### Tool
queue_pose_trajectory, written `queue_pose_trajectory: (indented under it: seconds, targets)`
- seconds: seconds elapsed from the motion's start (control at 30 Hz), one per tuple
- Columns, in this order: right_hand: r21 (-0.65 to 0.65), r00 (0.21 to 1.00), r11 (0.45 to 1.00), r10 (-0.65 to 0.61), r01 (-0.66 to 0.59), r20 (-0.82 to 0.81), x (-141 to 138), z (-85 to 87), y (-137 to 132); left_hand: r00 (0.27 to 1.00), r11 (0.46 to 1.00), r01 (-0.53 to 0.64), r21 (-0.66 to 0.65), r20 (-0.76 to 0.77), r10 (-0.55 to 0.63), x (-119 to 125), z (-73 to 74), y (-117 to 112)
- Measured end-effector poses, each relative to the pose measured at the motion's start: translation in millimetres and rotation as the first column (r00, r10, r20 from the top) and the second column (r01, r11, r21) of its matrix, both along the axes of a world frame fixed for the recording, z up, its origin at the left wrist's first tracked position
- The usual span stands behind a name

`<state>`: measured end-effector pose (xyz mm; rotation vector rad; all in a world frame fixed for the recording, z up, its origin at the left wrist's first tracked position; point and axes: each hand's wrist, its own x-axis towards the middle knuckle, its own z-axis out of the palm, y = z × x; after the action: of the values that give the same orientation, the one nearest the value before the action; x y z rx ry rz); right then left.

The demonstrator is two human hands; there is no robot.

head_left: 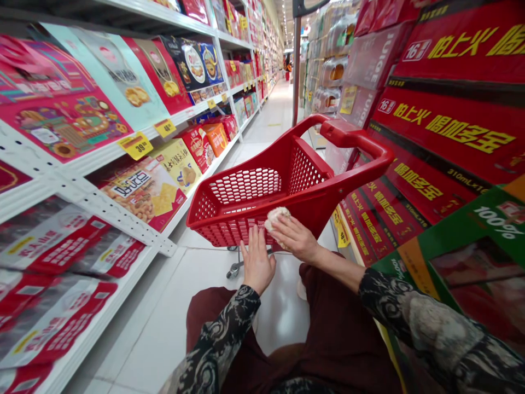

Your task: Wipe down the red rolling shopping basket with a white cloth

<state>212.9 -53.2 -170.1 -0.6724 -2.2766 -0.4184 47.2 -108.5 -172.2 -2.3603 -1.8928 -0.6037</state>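
Observation:
A red plastic shopping cart [309,216] stands close in front of my knees, its basket walls pierced with holes. My right hand [299,236] presses a crumpled whitish cloth [277,217] against the near side of the basket, just under its rim. Beside it, my left hand [258,261] lies with fingers stretched out at the lower part of the same side, holding nothing. Whether its fingertips touch the plastic I cannot tell. Inside the cart, the visible part of the basket shows no goods.
On the left, a white shelf [162,244] holds several boxed snacks [141,189] with yellow price tags. Stacked red drink cartons [447,123] rise close on the right, with a green carton [479,246] nearer me. A metal post [296,71] stands behind the cart in the aisle.

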Motion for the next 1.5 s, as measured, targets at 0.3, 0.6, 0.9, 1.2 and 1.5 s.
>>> queue_pose_trajectory:
  seconds: [0.3, 0.6, 0.9, 1.2, 1.5]
  targets:
    - [-0.055, 0.990, 0.990, -0.124, 0.129, 0.073, 26.8, -24.6, 9.3, 0.996, 0.997, 0.075, -0.004, -0.040, -0.075, 19.4, 6.9, 5.1]
    - [-0.035, 0.953, 0.975, -0.223, 0.220, -0.206, 54.1, 13.3, -30.4, 0.979, 0.981, 0.195, 0.006, -0.066, -0.195, 43.2, 14.8, 7.5]
    - [-0.033, 0.879, 0.919, -0.386, 0.393, -0.279, 63.9, 23.4, -12.2, 0.971, 0.969, 0.234, 0.078, -0.066, -0.229, 57.9, 28.6, 16.2]
    - [-0.132, 0.915, 0.942, -0.332, 0.309, -0.230, 62.0, 1.4, -40.4, 0.973, 0.976, 0.215, 0.046, -0.094, -0.210, 47.3, 21.5, 15.7]
    - [-0.039, 0.934, 0.962, -0.272, 0.270, -0.230, 11.8, 19.1, 4.7, 0.993, 0.991, 0.103, 0.083, -0.075, -0.096, 24.0, 23.6, 28.8]
